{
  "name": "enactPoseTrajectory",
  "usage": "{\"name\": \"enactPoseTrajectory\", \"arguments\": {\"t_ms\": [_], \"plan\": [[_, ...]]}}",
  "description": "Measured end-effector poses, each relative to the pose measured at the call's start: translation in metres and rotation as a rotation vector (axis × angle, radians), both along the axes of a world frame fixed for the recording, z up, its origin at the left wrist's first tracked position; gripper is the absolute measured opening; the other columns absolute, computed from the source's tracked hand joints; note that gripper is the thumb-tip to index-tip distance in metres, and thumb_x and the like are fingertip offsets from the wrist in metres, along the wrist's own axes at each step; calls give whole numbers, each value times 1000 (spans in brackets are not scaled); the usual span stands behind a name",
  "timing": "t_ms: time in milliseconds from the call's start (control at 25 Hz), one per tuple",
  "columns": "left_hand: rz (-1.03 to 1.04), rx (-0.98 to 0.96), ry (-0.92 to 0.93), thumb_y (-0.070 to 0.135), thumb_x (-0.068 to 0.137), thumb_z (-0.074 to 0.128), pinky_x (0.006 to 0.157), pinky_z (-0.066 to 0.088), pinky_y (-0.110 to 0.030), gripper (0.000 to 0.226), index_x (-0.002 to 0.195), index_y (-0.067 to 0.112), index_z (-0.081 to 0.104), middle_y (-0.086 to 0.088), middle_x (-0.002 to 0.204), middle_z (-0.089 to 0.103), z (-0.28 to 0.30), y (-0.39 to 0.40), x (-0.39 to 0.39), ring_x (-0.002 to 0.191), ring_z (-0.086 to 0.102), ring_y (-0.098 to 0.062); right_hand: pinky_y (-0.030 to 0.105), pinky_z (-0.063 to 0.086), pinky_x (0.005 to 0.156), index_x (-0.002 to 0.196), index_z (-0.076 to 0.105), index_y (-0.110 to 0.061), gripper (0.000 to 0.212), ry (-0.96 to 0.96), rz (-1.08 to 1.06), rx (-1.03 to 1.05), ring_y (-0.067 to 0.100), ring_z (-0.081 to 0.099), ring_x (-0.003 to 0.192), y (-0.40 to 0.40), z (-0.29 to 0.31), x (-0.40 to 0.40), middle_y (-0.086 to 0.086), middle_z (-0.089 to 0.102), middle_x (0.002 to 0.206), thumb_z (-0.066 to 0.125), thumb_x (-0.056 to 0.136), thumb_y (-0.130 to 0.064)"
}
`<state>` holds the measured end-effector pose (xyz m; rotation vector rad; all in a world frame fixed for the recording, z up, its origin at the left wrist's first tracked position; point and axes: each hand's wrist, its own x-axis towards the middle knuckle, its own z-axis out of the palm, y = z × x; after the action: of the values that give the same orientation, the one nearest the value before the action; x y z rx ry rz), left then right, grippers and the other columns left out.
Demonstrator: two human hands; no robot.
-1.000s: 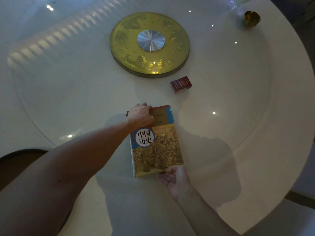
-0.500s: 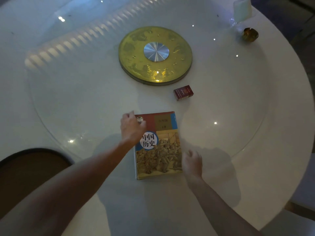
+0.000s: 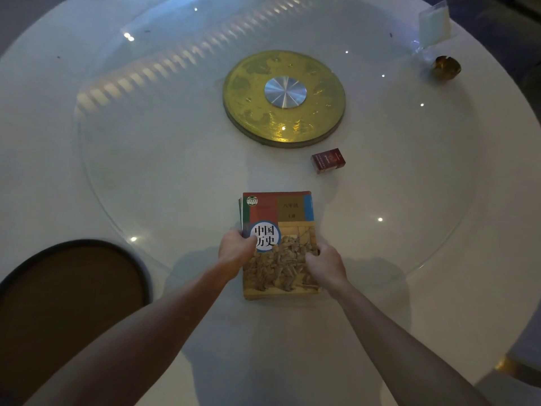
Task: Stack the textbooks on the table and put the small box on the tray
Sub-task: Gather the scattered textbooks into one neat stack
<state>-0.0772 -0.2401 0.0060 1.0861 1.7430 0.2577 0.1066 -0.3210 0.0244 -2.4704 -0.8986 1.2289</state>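
Note:
A stack of textbooks [image 3: 281, 212] lies on the white round table [image 3: 380, 303], the top one a history book with a red, blue and tan cover. My left hand [image 3: 235, 251] grips the stack's left edge, thumb on the cover. On the right edge, my right hand [image 3: 323, 266] grips the stack the same way. A small dark red box [image 3: 328, 160] lies flat on the glass beyond the books, to the right. The dark round tray [image 3: 73, 288] with a brown inside sits at the near left.
A gold round disc [image 3: 284, 124] with a silver hub sits at the middle of the glass turntable. At the far right stand a clear card holder [image 3: 434, 23] and a small gold bowl [image 3: 446, 67]. A chair edge [image 3: 521, 373] shows at the lower right.
Both hands have shifted from the book's far and near ends to its left and right edges and closed on the stack. The view has moved in closer.

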Motion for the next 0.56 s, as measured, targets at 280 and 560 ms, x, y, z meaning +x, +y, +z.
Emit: {"name": "enactPoseTrajectory", "arguments": {"t_ms": [280, 560], "plan": [[-75, 39, 12, 19, 91, 63, 52, 44, -20, 31, 120, 11, 71, -10, 110, 75, -4, -6, -1, 92, 67, -21, 44, 59, 87, 114, 69, -23, 38, 34, 28, 38, 26, 66, 102, 4, 0, 2, 4, 68, 113, 50, 82, -33], [-38, 49, 9, 26, 89, 65, 59, 55, -22, 38, 124, 13, 68, -8, 113, 74, -11, -4, 1, 95, 71, -20, 46, 61, 84, 117, 68, -23, 43, -9, 46, 26, 25, 68, 99, 6, -16, 8, 3, 70, 114, 49, 82, -38]]}}
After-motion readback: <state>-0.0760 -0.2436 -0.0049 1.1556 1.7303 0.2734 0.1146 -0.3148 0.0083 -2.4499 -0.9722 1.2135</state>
